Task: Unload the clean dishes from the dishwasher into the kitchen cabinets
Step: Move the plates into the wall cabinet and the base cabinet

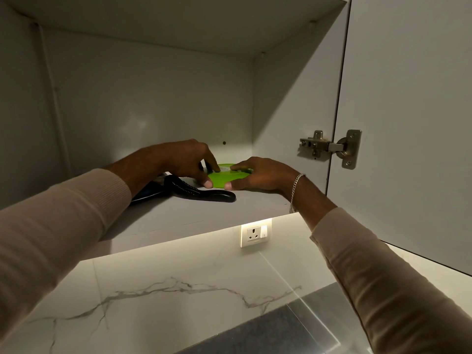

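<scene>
Cabinet (153, 85) open, door (408, 123) swung right on its hinge (329, 146). Bottom shelf (178, 215) holds two things: a green disc (226, 178) with a pale centre, lying flat near the middle, and black-handled tools (204, 194) lying flat just left of it, partly under the left forearm.

Both hands on the disc. Left hand (184, 159) at its left edge, thumb on the near rim, index finger on top, pinching it. Right hand (260, 175) at its right edge, thumb on the near rim, fingers curled over the top, same pinch. Bracelet (296, 190) on the right wrist. Socket (254, 235) on the marble wall below the shelf.
</scene>
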